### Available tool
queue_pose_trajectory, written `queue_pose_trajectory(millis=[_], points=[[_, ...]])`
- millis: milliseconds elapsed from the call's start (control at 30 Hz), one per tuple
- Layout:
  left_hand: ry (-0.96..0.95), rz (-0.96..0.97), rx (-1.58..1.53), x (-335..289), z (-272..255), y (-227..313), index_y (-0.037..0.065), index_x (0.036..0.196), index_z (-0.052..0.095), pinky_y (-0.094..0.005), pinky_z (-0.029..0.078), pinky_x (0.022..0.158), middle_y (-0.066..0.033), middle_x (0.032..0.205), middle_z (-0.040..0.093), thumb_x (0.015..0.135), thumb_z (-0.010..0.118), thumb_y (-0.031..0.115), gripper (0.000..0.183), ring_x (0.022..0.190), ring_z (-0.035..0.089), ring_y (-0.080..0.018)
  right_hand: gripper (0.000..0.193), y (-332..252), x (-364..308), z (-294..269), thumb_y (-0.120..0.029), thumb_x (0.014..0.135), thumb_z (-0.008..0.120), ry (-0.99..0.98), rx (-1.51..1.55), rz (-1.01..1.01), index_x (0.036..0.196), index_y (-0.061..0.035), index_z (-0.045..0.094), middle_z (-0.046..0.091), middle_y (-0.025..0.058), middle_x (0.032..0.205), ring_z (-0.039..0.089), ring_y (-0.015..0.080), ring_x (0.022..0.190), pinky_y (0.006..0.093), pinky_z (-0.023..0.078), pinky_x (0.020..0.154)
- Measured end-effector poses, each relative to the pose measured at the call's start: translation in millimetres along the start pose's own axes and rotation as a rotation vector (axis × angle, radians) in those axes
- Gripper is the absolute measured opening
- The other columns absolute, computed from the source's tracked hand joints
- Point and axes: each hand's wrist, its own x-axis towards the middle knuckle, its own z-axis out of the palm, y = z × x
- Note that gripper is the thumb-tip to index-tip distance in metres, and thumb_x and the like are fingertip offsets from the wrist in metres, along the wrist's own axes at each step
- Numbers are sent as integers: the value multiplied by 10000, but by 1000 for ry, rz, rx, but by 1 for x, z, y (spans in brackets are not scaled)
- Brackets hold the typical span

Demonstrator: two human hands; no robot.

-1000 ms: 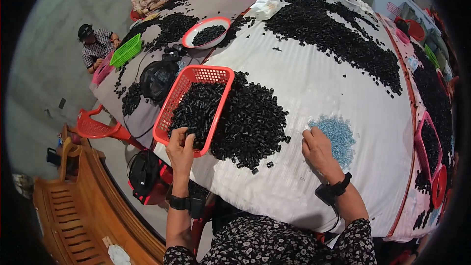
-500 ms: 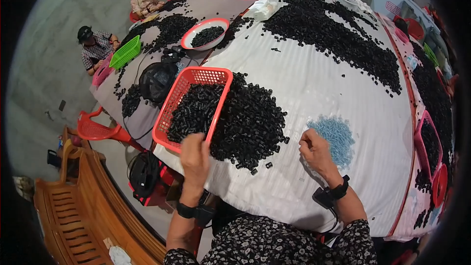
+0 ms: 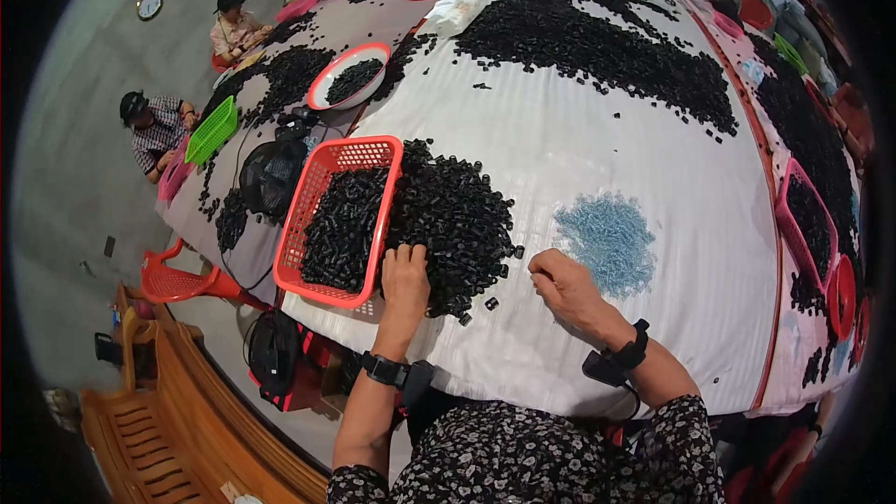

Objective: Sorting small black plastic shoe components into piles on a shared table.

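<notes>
My left hand (image 3: 405,282) reaches to the near left edge of a heap of small black plastic pieces (image 3: 457,215), right beside the red basket. Its fingers are bent and close together, with the tips among the pieces; what they grip is hidden. The red plastic basket (image 3: 287,241) holds more of the same black pieces. My right hand (image 3: 567,287) is curled in a pinch over the white cloth, between the black heap and a pile of small light-blue clear pieces (image 3: 607,241). Whatever it holds is too small to make out.
A white cloth (image 3: 551,140) covers the table, with a large spread of black pieces (image 3: 597,42) farther off. A red-rimmed white basin (image 3: 322,84) and a black mesh bag (image 3: 271,177) lie leftward. A pink basket (image 3: 805,215) stands at right. Several people sit around the table.
My left hand has moved from the basket's near edge rightward to the black heap. My right hand remains curled, beside the blue pile. The whole view has shifted a little.
</notes>
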Motion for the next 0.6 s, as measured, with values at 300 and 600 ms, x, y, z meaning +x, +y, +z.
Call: queue_pose_trajectory(millis=[300, 600], points=[[183, -30, -341, -15, -18, 15, -5, 824, 519, -435, 407, 612, -166, 700, 518, 799, 554, 36, 60, 675, 516, -333, 86, -3, -9, 8, -66, 852, 556, -3, -47, -31, 899, -32, 493, 488, 121, 817, 522, 287, 741, 376, 425, 649], [-25, -442, -985, -61, -25, 39, -7, 812, 564, -223, 429, 560, -24, 656, 583, 832, 583, 79, 91, 608, 524, -64, 76, -11, -10, 10, -60, 878, 511, 2, -25, 70, 874, -2, 461, 497, 158, 784, 524, 327, 692, 402, 427, 636]])
